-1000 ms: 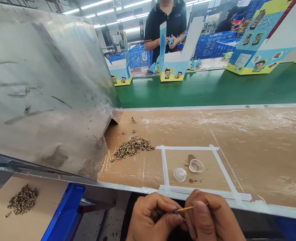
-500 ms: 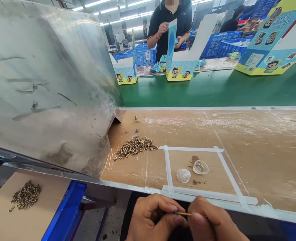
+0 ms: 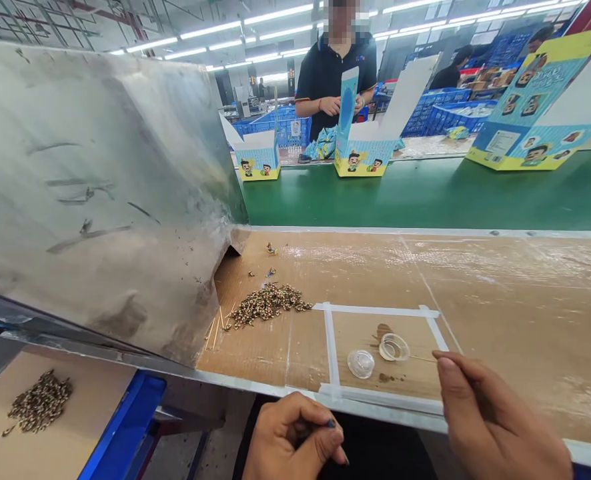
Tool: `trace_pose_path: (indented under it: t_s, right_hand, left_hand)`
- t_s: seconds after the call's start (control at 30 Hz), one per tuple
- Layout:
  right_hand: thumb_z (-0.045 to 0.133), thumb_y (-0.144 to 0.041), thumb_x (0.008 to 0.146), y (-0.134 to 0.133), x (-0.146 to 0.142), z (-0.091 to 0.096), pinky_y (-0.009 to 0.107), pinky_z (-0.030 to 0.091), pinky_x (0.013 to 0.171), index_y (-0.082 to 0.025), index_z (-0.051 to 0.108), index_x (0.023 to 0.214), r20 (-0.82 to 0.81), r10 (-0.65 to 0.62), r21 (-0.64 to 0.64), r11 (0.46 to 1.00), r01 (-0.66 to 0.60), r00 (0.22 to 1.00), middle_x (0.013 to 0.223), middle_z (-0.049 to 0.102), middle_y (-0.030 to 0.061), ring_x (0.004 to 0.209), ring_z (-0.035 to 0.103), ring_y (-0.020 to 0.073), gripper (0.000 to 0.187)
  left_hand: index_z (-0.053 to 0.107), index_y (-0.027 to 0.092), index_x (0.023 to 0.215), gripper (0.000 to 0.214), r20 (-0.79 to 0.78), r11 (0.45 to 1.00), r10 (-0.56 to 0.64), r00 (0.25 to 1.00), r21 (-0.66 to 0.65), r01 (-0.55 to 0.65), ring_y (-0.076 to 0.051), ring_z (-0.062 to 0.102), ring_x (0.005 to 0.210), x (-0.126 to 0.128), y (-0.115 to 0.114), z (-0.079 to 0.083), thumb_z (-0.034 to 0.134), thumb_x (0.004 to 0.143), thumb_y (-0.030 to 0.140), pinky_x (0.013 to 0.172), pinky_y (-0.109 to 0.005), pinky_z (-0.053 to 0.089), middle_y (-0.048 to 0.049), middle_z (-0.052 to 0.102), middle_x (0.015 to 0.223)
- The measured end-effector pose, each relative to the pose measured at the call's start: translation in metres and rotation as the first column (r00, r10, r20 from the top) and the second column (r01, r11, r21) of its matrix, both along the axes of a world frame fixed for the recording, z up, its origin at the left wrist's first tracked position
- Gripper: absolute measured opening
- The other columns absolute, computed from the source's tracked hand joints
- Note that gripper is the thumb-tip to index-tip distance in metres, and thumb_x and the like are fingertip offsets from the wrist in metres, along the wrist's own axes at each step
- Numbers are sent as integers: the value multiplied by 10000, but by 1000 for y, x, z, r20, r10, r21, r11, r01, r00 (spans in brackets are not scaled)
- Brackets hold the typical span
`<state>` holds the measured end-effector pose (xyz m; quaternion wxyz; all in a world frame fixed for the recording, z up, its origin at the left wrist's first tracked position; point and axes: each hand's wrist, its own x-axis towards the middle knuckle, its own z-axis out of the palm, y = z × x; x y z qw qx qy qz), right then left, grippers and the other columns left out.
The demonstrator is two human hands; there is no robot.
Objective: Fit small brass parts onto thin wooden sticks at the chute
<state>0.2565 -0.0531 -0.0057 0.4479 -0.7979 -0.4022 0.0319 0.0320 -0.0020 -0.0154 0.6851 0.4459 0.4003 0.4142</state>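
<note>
Right hand (image 3: 495, 413) has swung away from left hand (image 3: 295, 433), out over the table (image 3: 475, 280), so the two no longer meet. Far left: flat tan cardboard sheet (image 3: 75, 367) w/ a heap of small speckled beads (image 3: 39, 401), beside a bright blue metal frame (image 3: 125, 427). Above them, a scuffed curved steel panel (image 3: 100, 200) leans in. On the table: second heap of speckled beads (image 3: 268, 305), a few loose wooden sticks (image 3: 215, 330) near it. Left hand's fingers (image 3: 320, 427) are curled tight in a close pinch on a tiny dark blue bit (image 3: 330, 423), hard to ID at this size, low in the frame off the table edge. Next, a white-taped square (image 3: 380, 310) around two clear round plastic cups (image 3: 360, 364) (image 3: 394, 347). Right hand's fingers (image 3: 443, 363) are nearly closed, seemingly on a thin pale wooden stick (image 3: 423, 359) reaching into the square just right of the cups. Best technique: pads right up close to the bit, pinch firm but light, wrists steady.
</note>
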Motion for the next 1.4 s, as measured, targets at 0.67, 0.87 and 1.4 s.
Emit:
trace_pose_path:
  t_s: [0.67, 0.87, 1.4]
  right_hand:
    - [424, -287, 1111, 84, -88, -5, 336, 584, 743, -229, 694, 1038, 127, 586, -128, 810, -573, 800, 989, 765, 76, 838, 751, 238, 285]
    - [677, -188, 1064, 159, -138, -15, 366, 618, 769, -146, 706, 1087, 103, 514, -441, 791, -424, 851, 1075, 735, 60, 833, 724, 198, 56]
    - [435, -488, 1155, 35, -114, -29, 279, 545, 656, -265, 640, 994, -97, 725, 49, 688, -724, 682, 825, 713, 1, 685, 698, 193, 343]
  left_hand:
    - [746, 157, 808, 418, -222, 957, 286, 932, 17, -290, -114, 679, 591, -58, 11, 6, 955, 737, 512, 655, -175, 532, 0, 724, 615]
    - [741, 163, 788, 469, -213, 920, 387, 897, 29, -390, -125, 666, 573, -76, 9, -1, 961, 691, 565, 633, -193, 533, -2, 714, 603]
    - [723, 141, 801, 455, -67, 971, 231, 971, -54, -235, -109, 663, 661, -41, 24, -8, 962, 720, 519, 653, -166, 535, -17, 742, 701]
